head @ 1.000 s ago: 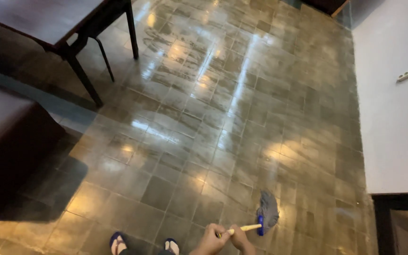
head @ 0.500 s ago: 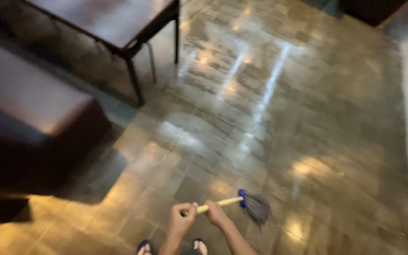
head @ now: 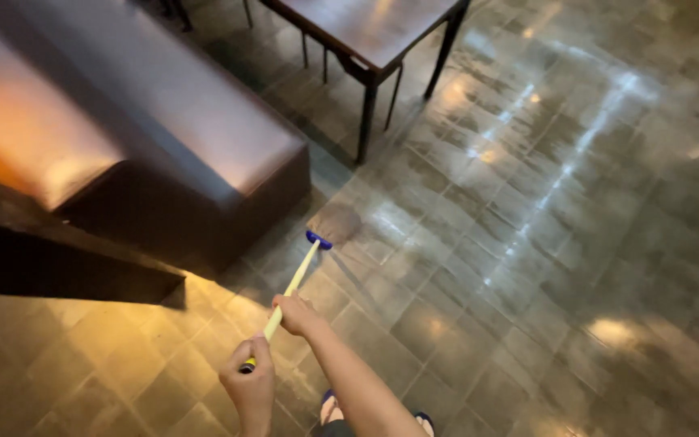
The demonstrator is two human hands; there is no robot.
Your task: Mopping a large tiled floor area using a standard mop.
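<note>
Left hand [head: 250, 387] and right hand [head: 295, 312] are each holding, in a closed grip, the pale yellow handle of a blue-collared grey string mop [head: 327, 228], whose head is resting on the glossy tiled floor [head: 527, 243] just beside a dark padded bench [head: 163, 137].

The scene was dim and warm-toned. Pale streaks of glare ran across the wet floor [head: 544, 243] right of the table [head: 366, 28], with smaller bright spots nearer the camera. An orange glow lit the bench [head: 147, 121] top left of the table and the tiles below it. The bench's front face was in deep shadow, and a dark wedge of shadow fell on the tiles below it. The table threw a shadow beneath itself. Edges looked soft, slightly smeared, and the far corners blurred most.
</note>
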